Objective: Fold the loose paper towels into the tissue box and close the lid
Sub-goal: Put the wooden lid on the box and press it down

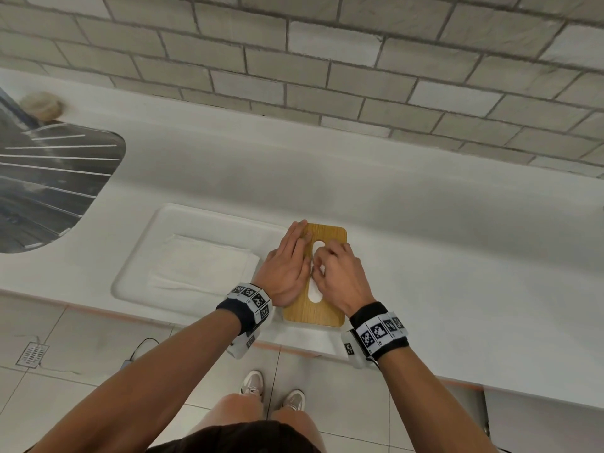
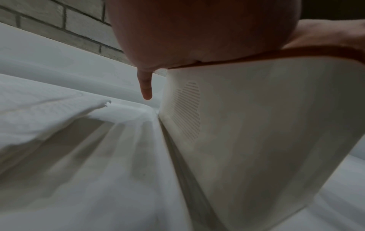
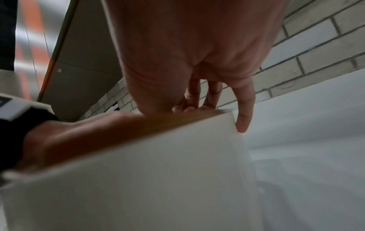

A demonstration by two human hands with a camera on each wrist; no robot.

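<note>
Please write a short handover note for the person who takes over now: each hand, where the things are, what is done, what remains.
Left hand: flat on the wooden lid, pressing it down.
Right hand: fingers curled at the lid slot, on the white paper there.
Tissue box: on the counter, lid on top.
Folded paper towels: in the tray, left of the box.
Done: lid is on.
Left: the tray towels remain outside.

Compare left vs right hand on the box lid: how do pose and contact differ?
The left hand lies flat, fingers straight, pressing the wooden lid beside its slot. The right hand is curled, fingertips working at the slot, where white paper shows. Both rest on the lid, which sits on the tissue box.
</note>
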